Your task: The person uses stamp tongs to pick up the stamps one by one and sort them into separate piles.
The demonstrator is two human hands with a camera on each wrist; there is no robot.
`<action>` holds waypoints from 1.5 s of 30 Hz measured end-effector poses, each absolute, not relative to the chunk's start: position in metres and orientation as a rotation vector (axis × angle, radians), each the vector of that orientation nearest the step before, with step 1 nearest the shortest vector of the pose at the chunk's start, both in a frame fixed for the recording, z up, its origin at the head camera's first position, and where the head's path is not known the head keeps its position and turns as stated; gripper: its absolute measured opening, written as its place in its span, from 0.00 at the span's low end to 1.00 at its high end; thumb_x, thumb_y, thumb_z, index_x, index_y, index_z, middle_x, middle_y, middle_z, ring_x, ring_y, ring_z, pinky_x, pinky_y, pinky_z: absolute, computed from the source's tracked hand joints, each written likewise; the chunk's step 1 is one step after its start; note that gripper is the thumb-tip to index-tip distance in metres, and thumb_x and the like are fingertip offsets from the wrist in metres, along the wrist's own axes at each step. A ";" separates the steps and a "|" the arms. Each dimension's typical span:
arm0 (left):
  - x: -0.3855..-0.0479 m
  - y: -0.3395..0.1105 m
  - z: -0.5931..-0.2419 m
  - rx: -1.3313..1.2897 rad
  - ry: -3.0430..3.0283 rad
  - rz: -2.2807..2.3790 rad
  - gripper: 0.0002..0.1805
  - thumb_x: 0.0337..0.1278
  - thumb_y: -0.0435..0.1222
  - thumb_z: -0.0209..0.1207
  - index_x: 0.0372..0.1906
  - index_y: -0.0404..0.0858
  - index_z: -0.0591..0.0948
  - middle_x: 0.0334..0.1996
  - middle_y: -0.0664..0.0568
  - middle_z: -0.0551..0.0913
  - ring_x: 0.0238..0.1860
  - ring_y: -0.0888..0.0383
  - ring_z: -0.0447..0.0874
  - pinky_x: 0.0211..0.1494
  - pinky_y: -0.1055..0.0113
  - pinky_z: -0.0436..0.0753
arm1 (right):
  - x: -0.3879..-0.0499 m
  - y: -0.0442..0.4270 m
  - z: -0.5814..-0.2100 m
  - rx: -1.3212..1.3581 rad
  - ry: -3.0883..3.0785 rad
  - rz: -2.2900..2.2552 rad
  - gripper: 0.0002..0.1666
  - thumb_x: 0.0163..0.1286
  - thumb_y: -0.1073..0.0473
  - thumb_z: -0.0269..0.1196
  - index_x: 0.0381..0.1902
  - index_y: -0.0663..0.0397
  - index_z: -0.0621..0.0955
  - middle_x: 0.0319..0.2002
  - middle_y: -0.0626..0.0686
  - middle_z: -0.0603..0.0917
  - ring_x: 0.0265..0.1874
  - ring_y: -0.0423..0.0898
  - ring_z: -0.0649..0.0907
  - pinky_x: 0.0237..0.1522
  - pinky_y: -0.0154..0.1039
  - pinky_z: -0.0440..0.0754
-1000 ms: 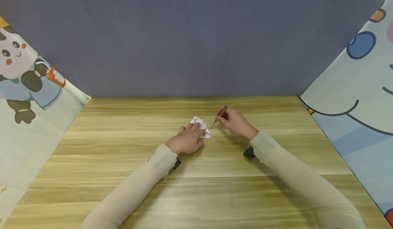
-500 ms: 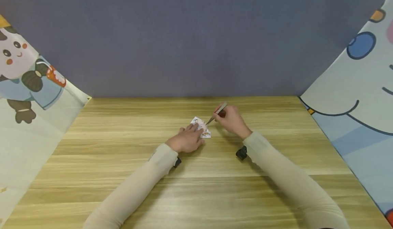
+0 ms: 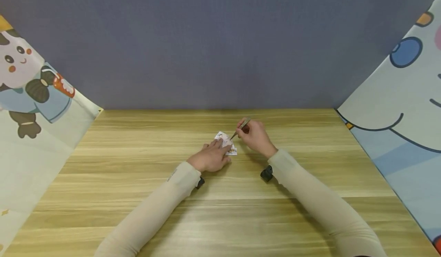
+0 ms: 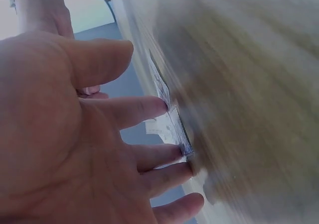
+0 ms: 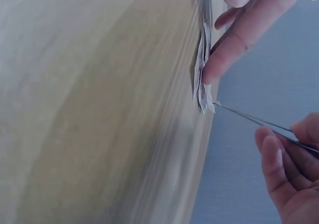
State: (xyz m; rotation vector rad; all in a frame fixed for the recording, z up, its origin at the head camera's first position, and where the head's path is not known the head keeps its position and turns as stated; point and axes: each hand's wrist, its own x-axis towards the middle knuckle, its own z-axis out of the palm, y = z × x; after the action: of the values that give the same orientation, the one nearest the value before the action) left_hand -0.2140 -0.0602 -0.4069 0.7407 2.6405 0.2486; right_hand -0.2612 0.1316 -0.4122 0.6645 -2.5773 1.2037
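A small white printed paper sheet (image 3: 232, 151) with folded or layered edges lies on the table, partly hidden by fingers. My left hand (image 3: 210, 158) is spread over it; in the left wrist view, straight fingertips (image 4: 158, 106) press along the paper's edge. To the right, my right hand (image 3: 255, 137) pinches metal tweezers (image 5: 234, 110) between thumb and fingers. In the right wrist view, the tips of the tweezers meet a thin corner of the paper (image 5: 200, 67). Whether they grip that corner is too small to tell.
The wood-grain table (image 3: 165, 218) extends around both hands. A grey-blue panel (image 3: 220, 46) stands behind it. Cartoon-printed panels rise at the left (image 3: 51, 142) and right (image 3: 410, 134). A black wrist device (image 3: 267, 174) hangs under the right cuff.
My right hand has moved left, bringing the tweezers from beside the paper to its right upper edge. The left hand stays almost still on the paper.
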 end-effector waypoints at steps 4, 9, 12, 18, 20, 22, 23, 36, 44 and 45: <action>-0.213 -0.060 -0.406 0.734 2.641 0.268 0.31 0.72 0.51 0.41 0.74 0.46 0.55 0.73 0.40 0.45 0.72 0.44 0.41 0.68 0.46 0.47 | -0.260 0.133 -0.409 0.655 -2.556 1.248 0.02 0.66 0.64 0.61 0.36 0.58 0.78 0.28 0.56 0.85 0.24 0.45 0.83 0.27 0.39 0.79; -0.212 -0.060 -0.407 0.737 2.652 0.259 0.31 0.72 0.51 0.41 0.74 0.47 0.55 0.73 0.40 0.45 0.72 0.44 0.42 0.68 0.45 0.47 | -0.259 0.141 -0.398 0.650 -2.536 1.259 0.02 0.67 0.65 0.59 0.36 0.59 0.79 0.28 0.56 0.85 0.25 0.47 0.84 0.27 0.39 0.79; -0.212 -0.060 -0.407 0.737 2.657 0.244 0.31 0.72 0.51 0.41 0.74 0.47 0.55 0.73 0.41 0.45 0.72 0.45 0.41 0.68 0.45 0.46 | -0.258 0.148 -0.390 0.661 -2.518 1.243 0.02 0.67 0.65 0.59 0.36 0.59 0.78 0.27 0.53 0.85 0.25 0.47 0.83 0.26 0.39 0.78; -0.212 -0.062 -0.408 0.757 2.660 0.240 0.31 0.71 0.51 0.42 0.74 0.47 0.55 0.73 0.41 0.45 0.73 0.46 0.40 0.68 0.45 0.46 | -0.257 0.166 -0.371 0.714 -2.447 1.200 0.01 0.66 0.67 0.60 0.35 0.58 0.78 0.26 0.50 0.83 0.21 0.42 0.81 0.21 0.38 0.78; -0.212 -0.063 -0.408 0.763 2.657 0.245 0.31 0.71 0.51 0.42 0.74 0.47 0.55 0.73 0.42 0.44 0.73 0.46 0.40 0.68 0.45 0.46 | -0.258 0.173 -0.365 0.735 -2.410 1.152 0.02 0.65 0.67 0.61 0.34 0.58 0.78 0.25 0.51 0.84 0.20 0.41 0.81 0.20 0.36 0.77; -0.212 -0.064 -0.408 0.766 2.656 0.250 0.31 0.71 0.50 0.43 0.74 0.47 0.55 0.73 0.42 0.44 0.73 0.47 0.39 0.68 0.45 0.46 | -0.260 0.181 -0.361 0.752 -2.373 1.109 0.03 0.64 0.68 0.62 0.34 0.57 0.78 0.24 0.52 0.84 0.19 0.40 0.81 0.19 0.35 0.77; -0.211 -0.065 -0.407 0.767 2.656 0.251 0.31 0.71 0.50 0.43 0.74 0.47 0.55 0.73 0.42 0.45 0.73 0.47 0.39 0.68 0.45 0.46 | -0.261 0.184 -0.359 0.754 -2.362 1.087 0.03 0.64 0.68 0.62 0.33 0.57 0.79 0.24 0.51 0.84 0.20 0.40 0.81 0.19 0.35 0.77; -0.213 -0.068 -0.409 0.775 2.655 0.257 0.31 0.71 0.51 0.43 0.74 0.47 0.55 0.74 0.43 0.44 0.73 0.48 0.39 0.68 0.43 0.46 | -0.256 0.217 -0.347 0.739 -2.348 1.023 0.07 0.66 0.60 0.62 0.33 0.61 0.79 0.25 0.49 0.83 0.19 0.42 0.81 0.14 0.32 0.69; -0.215 -0.069 -0.411 0.784 2.653 0.265 0.31 0.71 0.50 0.43 0.74 0.47 0.55 0.74 0.44 0.44 0.73 0.48 0.39 0.67 0.43 0.47 | -0.257 0.232 -0.347 0.714 -2.349 0.966 0.03 0.63 0.65 0.63 0.32 0.59 0.79 0.24 0.49 0.83 0.18 0.41 0.79 0.14 0.30 0.69; -0.215 -0.069 -0.411 0.786 2.653 0.267 0.31 0.71 0.50 0.43 0.74 0.47 0.55 0.74 0.43 0.44 0.73 0.48 0.39 0.67 0.43 0.47 | -0.258 0.234 -0.348 0.710 -2.351 0.965 0.02 0.63 0.66 0.64 0.32 0.59 0.79 0.24 0.49 0.83 0.18 0.41 0.79 0.14 0.30 0.69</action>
State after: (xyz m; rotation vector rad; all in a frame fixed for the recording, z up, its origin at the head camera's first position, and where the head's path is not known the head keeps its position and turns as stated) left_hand -0.2146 -0.0692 -0.4108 0.7860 2.6526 0.2673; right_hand -0.2580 0.2340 -0.3479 0.7096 -2.3511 0.9652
